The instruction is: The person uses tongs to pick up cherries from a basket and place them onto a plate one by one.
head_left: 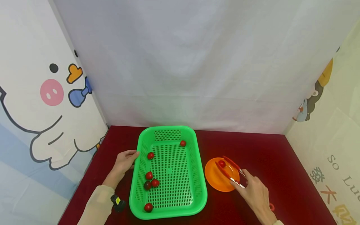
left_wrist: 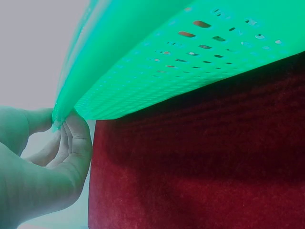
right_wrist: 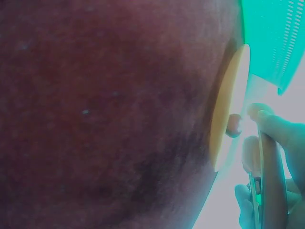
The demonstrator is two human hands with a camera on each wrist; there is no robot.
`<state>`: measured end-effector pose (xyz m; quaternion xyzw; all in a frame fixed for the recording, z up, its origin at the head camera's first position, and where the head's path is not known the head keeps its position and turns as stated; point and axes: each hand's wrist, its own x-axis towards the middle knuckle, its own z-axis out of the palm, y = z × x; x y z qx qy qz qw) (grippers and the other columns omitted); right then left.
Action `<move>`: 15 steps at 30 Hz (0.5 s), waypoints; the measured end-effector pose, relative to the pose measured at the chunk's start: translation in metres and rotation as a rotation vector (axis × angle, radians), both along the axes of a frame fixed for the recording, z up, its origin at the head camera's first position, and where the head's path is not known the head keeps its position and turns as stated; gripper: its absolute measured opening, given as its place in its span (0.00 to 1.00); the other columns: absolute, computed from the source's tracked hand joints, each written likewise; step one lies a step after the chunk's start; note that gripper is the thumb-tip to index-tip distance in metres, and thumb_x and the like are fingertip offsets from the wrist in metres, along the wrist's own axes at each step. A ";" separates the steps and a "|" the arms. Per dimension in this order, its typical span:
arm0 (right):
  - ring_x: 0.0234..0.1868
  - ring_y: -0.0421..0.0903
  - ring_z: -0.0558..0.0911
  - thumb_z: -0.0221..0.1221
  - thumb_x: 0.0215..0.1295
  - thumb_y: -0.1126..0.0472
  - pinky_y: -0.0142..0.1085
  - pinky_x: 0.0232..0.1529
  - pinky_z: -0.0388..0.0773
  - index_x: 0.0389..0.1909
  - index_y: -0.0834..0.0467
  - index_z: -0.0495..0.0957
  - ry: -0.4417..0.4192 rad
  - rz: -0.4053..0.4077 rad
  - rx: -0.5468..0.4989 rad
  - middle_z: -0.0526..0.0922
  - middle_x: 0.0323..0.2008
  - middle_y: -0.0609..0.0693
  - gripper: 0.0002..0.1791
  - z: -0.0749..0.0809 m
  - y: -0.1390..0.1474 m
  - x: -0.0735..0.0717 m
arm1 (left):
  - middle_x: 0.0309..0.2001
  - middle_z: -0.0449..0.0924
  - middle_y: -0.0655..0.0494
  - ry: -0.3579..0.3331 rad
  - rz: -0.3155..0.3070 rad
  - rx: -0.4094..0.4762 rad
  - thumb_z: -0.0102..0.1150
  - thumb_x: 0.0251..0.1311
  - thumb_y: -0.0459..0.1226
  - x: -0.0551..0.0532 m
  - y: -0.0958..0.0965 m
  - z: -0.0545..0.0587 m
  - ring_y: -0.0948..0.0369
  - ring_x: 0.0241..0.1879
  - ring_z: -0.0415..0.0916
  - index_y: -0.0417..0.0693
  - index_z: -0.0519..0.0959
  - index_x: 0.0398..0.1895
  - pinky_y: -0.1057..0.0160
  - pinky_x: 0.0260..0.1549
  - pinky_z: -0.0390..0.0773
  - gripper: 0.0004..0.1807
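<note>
Green basket (head_left: 170, 173): left hand (head_left: 124, 162) pinching rim (head_left: 135, 172), 9 o'clock; right hand (head_left: 255, 190) gripping tongs (head_left: 224, 172) over plate (head_left: 219, 183), 3 o'clock.

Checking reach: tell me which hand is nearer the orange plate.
Right. The right hand is beside the orange plate, red-tipped tongs over it; the left hand grips the green basket's left rim, farther away.

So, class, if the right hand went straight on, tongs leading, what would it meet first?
Probably the green basket: the right hand points its tongs that way, the red fruit seen between them. Depth is unclear, so their tips may catch the orange plate first.
</note>
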<state>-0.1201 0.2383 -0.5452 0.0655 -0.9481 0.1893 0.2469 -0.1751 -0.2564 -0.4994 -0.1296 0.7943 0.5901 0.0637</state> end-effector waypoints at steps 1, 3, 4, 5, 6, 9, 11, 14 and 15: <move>0.19 0.39 0.62 0.82 0.43 0.44 0.34 0.16 0.61 0.45 0.54 0.83 0.001 0.002 0.000 0.67 0.17 0.41 0.31 0.001 -0.001 0.000 | 0.62 0.75 0.31 0.001 -0.002 0.001 0.54 0.78 0.42 0.000 0.000 0.000 0.60 0.45 0.82 0.29 0.69 0.70 0.61 0.42 0.84 0.28; 0.19 0.39 0.62 0.81 0.44 0.44 0.34 0.16 0.61 0.44 0.54 0.83 -0.001 0.005 -0.004 0.65 0.17 0.41 0.30 0.004 -0.002 -0.001 | 0.63 0.75 0.31 0.002 -0.004 0.000 0.54 0.78 0.43 0.001 0.000 0.000 0.60 0.46 0.82 0.29 0.69 0.70 0.60 0.43 0.84 0.28; 0.19 0.40 0.62 0.82 0.44 0.44 0.34 0.17 0.60 0.44 0.55 0.83 -0.001 0.005 -0.005 0.65 0.17 0.41 0.30 0.005 -0.003 -0.001 | 0.63 0.75 0.31 0.002 -0.005 -0.002 0.54 0.78 0.43 0.001 0.000 0.000 0.59 0.46 0.81 0.29 0.68 0.70 0.60 0.43 0.84 0.28; 0.19 0.40 0.62 0.81 0.44 0.44 0.34 0.17 0.60 0.44 0.55 0.83 -0.001 0.007 -0.007 0.65 0.18 0.41 0.30 0.006 -0.004 -0.001 | 0.63 0.75 0.31 0.000 -0.006 -0.004 0.54 0.78 0.43 0.001 0.000 0.000 0.59 0.47 0.81 0.29 0.68 0.70 0.60 0.43 0.84 0.28; 0.19 0.40 0.62 0.81 0.44 0.44 0.33 0.17 0.60 0.44 0.55 0.83 -0.002 0.008 -0.007 0.65 0.18 0.41 0.30 0.007 -0.005 -0.001 | 0.63 0.75 0.31 -0.002 -0.006 -0.008 0.54 0.78 0.43 0.001 0.000 0.000 0.59 0.47 0.81 0.29 0.68 0.70 0.61 0.43 0.83 0.28; 0.19 0.40 0.62 0.82 0.43 0.44 0.33 0.16 0.60 0.45 0.56 0.83 0.009 0.012 0.001 0.65 0.18 0.42 0.31 0.010 -0.007 -0.002 | 0.63 0.75 0.31 0.000 -0.009 -0.013 0.53 0.78 0.43 0.002 0.000 0.001 0.57 0.49 0.81 0.29 0.68 0.70 0.61 0.43 0.83 0.28; 0.18 0.40 0.61 0.82 0.42 0.45 0.32 0.16 0.59 0.45 0.57 0.83 0.021 0.016 0.008 0.64 0.18 0.42 0.32 0.013 -0.008 -0.003 | 0.63 0.75 0.31 0.002 -0.010 -0.014 0.53 0.79 0.43 0.002 0.000 0.002 0.56 0.49 0.80 0.29 0.68 0.71 0.61 0.43 0.82 0.28; 0.18 0.40 0.61 0.83 0.42 0.45 0.31 0.16 0.59 0.46 0.58 0.83 0.029 0.021 0.012 0.64 0.18 0.42 0.33 0.016 -0.010 -0.003 | 0.63 0.74 0.31 0.005 -0.014 -0.013 0.52 0.79 0.43 0.002 0.001 0.003 0.56 0.49 0.80 0.29 0.68 0.71 0.61 0.42 0.82 0.28; 0.19 0.40 0.61 0.82 0.43 0.46 0.31 0.16 0.59 0.46 0.58 0.83 0.029 0.022 0.010 0.65 0.18 0.42 0.33 0.018 -0.011 -0.003 | 0.64 0.74 0.31 0.002 -0.013 -0.015 0.52 0.79 0.42 0.002 0.001 0.003 0.56 0.49 0.80 0.30 0.68 0.71 0.61 0.42 0.82 0.28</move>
